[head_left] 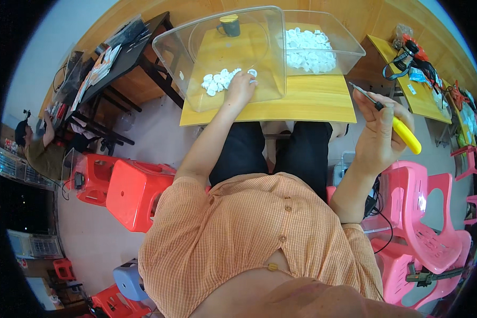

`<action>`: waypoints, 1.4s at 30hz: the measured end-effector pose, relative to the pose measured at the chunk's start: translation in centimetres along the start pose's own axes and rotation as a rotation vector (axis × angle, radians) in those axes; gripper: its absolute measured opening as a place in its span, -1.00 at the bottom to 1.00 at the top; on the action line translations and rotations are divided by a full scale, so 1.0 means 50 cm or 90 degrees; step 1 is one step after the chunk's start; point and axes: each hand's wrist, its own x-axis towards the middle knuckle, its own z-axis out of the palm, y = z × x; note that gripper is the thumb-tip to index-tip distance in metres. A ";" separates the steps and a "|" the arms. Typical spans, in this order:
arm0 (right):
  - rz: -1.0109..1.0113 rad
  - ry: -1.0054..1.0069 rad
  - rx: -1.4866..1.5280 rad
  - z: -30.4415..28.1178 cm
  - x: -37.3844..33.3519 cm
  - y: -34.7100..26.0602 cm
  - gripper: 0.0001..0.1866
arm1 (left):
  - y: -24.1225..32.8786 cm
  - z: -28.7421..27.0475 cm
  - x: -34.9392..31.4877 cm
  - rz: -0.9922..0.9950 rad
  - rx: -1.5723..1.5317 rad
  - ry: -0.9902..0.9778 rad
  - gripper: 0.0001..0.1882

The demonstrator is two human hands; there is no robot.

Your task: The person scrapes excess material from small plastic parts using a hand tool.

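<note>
Right hand (380, 127) is closed round the yellow-handled tool (407, 135), thumb and fingers up near the slim metal shaft, tip raised to the upper left, outside both bins and well apart from the parts. Looks like a trimming knife; too small to be sure of the edge. Left hand (240, 90) is in the left clear bin (284, 53), fingers bunched at the right end of a small pile of white plastic parts (217, 82); a bit of white shows at the fingertips, but can't tell if one is gripped. Bin sits on the yellow surface (312, 100), the fuller clear bin (350, 50) beside it. My take: separate one part, pinch it by the rim so its face is exposed, and lift it clear of the bin wall before the tool comes near. Short, light strokes, edge angled off the fingertips. Main risks: snagging two parts, or the tip slipping toward the left thumb.
</note>
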 end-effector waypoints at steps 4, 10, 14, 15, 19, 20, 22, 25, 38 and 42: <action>0.017 -0.017 0.021 0.017 -0.013 0.003 -0.88 | 0.038 -0.041 -0.037 -0.047 -0.282 0.060 -0.82; 0.167 -0.091 0.139 0.066 -0.043 0.024 -0.93 | 0.171 -0.156 -0.105 -0.010 -0.756 0.085 -0.84; 0.193 -0.136 0.008 0.087 -0.049 0.060 -0.92 | 0.254 -0.237 -0.136 0.010 -0.938 -0.030 -0.76; 0.200 -0.150 0.074 0.108 -0.046 0.057 -0.91 | 0.267 -0.248 -0.143 0.014 -0.982 -0.043 -0.75; 0.223 -0.173 0.097 0.114 -0.072 0.057 -0.89 | 0.276 -0.269 -0.169 -0.013 -1.081 -0.073 -0.74; 0.223 -0.183 0.106 0.113 -0.078 0.056 -0.89 | 0.279 -0.273 -0.168 -0.012 -1.084 -0.066 -0.74; 0.219 -0.206 0.094 0.106 -0.092 0.058 -0.90 | 0.283 -0.280 -0.167 -0.006 -1.094 -0.068 -0.78; 0.153 -0.258 0.012 0.103 -0.096 0.061 -0.89 | 0.285 -0.277 -0.170 -0.021 -1.139 -0.063 -0.78; 0.175 -0.221 0.043 0.114 -0.103 0.057 -0.85 | 0.303 -0.260 -0.180 -0.028 -1.089 0.018 -0.57; 0.225 -0.207 0.126 0.120 -0.109 0.045 -0.84 | 0.297 -0.265 -0.184 -0.026 -1.062 -0.002 -0.57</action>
